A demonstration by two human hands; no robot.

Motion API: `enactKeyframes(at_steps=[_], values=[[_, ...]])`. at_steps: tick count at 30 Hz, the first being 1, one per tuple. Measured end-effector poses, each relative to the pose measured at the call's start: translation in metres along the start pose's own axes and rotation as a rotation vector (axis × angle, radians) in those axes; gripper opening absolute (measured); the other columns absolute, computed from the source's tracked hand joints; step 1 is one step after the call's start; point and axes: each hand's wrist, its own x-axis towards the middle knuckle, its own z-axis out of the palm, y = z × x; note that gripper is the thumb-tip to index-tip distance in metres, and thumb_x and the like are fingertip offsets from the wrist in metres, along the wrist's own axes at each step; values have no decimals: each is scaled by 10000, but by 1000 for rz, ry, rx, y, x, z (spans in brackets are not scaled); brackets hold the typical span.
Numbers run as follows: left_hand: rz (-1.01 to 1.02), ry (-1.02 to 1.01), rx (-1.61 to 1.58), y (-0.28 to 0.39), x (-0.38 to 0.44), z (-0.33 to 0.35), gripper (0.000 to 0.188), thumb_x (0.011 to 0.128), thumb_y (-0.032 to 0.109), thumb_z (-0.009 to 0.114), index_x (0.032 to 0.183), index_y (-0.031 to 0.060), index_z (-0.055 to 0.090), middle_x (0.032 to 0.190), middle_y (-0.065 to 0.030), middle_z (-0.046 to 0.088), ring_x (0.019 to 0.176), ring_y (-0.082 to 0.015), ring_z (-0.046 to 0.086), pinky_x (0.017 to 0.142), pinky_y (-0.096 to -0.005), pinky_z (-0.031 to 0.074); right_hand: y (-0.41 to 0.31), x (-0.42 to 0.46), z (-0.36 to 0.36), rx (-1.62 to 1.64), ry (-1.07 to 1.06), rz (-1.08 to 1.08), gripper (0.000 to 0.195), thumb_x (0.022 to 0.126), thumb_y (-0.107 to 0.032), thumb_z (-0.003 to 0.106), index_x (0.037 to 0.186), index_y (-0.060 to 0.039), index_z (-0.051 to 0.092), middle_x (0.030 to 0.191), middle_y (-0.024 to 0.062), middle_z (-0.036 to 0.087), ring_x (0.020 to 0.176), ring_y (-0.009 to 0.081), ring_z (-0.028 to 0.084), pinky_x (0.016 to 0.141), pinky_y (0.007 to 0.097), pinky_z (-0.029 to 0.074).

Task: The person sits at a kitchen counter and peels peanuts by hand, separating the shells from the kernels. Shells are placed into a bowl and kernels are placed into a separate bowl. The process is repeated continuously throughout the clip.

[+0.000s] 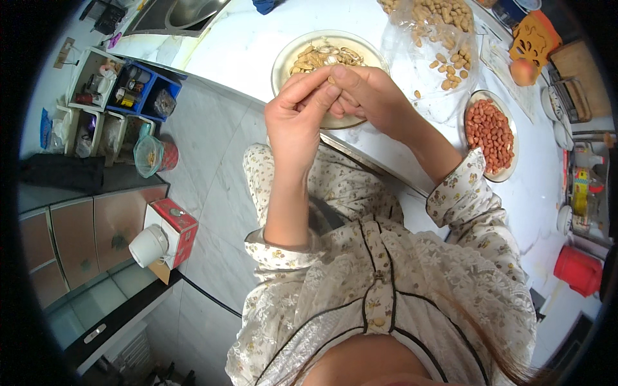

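Observation:
My left hand (294, 113) and my right hand (374, 94) meet above a round plate (279, 77). Between the thumb tips and fingers they pinch a small peanut in its shell (331, 80), mostly covered by the fingers. On the plate lies a heap of broken peanut shells (328, 55), partly hidden behind my hands. To the right, a clear plastic bag (398, 36) is spread out, with unshelled peanuts (446, 14) piled in it and several loose ones nearer. An oval plate (508, 174) of red-skinned peanut kernels (490, 132) stands near my right forearm.
The white marble-look counter (231, 58) has a steel sink (193, 14) at the far left. An orange cut-out holder (536, 38), a red jug (578, 270) and bottles (582, 193) line the right side. Storage bins (89, 79) and a teal-rimmed bin (147, 154) stand left.

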Motion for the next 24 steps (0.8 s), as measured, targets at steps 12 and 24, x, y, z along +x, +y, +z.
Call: enactKeyframes(at_steps=[12,24], values=[[108,114,31,-6,8,10,165,892,-3,616,1039,-15,688,887,-25,623,745,-114,588,691,-231,479,10,7,-5,489,16,212,231,942,-189,404,810,-38,519,618,-46,375,510,46,272,444,212,224],[410,75,679,-11,18,1,274,835,-23,655,1083,81,713,983,-54,616,818,-111,595,735,-234,487,20,9,-20,523,62,147,205,934,-155,433,1001,-24,575,700,-30,440,538,45,315,480,202,267]])
